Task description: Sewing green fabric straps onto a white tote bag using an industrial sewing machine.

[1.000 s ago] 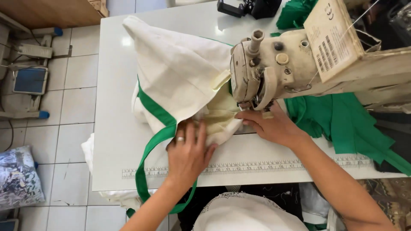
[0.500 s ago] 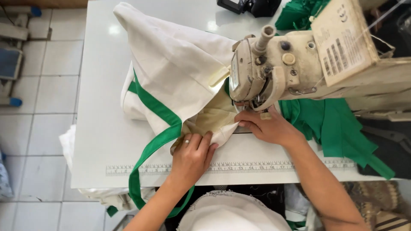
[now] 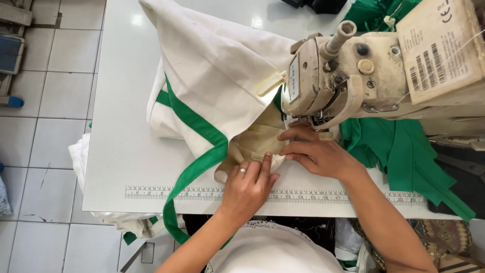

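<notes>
The white cloth [image 3: 222, 86] with its green strap [image 3: 194, 121] lies bunched under your fingers, its folded beige edge just at your fingertips. Your left hand [image 3: 250, 184] presses flat on it, fingers together, 1 ring showing. Your right hand [image 3: 318, 151] lies beside it, fingers stretched toward the sewing machine [image 3: 353, 76]. Past your right fingers lies green fabric [image 3: 404, 156]; below your wrists, the table [image 3: 116, 151] edge ruler [image 3: 166, 193]

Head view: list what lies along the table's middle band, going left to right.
Tiled floor → bare white table → white fabric with green trim → left hand → right hand → green cloth pile.
</notes>
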